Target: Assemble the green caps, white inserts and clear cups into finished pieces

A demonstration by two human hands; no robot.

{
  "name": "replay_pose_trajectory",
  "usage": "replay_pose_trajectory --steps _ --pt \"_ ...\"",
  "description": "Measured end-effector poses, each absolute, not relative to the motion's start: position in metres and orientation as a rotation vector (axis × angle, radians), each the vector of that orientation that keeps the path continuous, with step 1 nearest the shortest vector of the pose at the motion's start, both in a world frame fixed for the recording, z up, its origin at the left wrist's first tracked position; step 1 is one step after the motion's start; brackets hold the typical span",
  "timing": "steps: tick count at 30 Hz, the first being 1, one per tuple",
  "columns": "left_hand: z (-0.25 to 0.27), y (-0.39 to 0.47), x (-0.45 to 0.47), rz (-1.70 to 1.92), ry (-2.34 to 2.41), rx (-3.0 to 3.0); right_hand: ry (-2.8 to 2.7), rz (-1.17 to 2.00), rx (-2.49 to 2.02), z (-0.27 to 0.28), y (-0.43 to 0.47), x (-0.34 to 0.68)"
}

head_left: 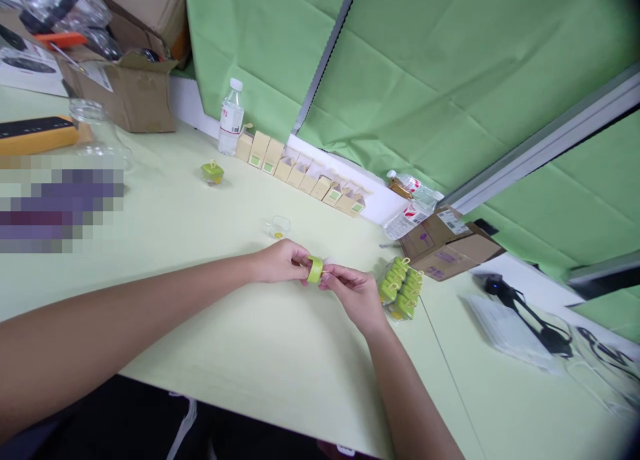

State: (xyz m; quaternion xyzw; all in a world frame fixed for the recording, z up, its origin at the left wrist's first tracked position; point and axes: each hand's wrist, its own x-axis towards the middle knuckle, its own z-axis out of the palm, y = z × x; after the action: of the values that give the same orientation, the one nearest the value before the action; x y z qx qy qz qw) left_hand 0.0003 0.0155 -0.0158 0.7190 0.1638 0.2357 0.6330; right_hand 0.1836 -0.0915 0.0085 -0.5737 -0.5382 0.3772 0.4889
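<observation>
On the pale green table [210, 353], a clear plastic water bottle [231, 117] is stood at the left end of a row of small tan cardboard boxes [300, 172]. A round lime-green plastic cap [315, 269] is pinched above the table between the left hand [279, 261] and the right hand [353, 296], both closed on it. Just right, a clear bag of green caps [400, 289] is laid beside a flat cardboard box [447, 244].
</observation>
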Motion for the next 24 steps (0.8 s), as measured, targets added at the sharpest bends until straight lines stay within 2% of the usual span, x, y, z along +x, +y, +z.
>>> replay_pose_trajectory --steps 14,24 --pt "-0.014 0.016 -0.002 0.629 0.408 1.693 -1.465 0.812 -1.420 0.006 -0.094 0.174" --pt "-0.007 0.011 -0.002 0.680 0.430 1.766 -1.863 0.252 -1.486 0.013 -0.101 0.156"
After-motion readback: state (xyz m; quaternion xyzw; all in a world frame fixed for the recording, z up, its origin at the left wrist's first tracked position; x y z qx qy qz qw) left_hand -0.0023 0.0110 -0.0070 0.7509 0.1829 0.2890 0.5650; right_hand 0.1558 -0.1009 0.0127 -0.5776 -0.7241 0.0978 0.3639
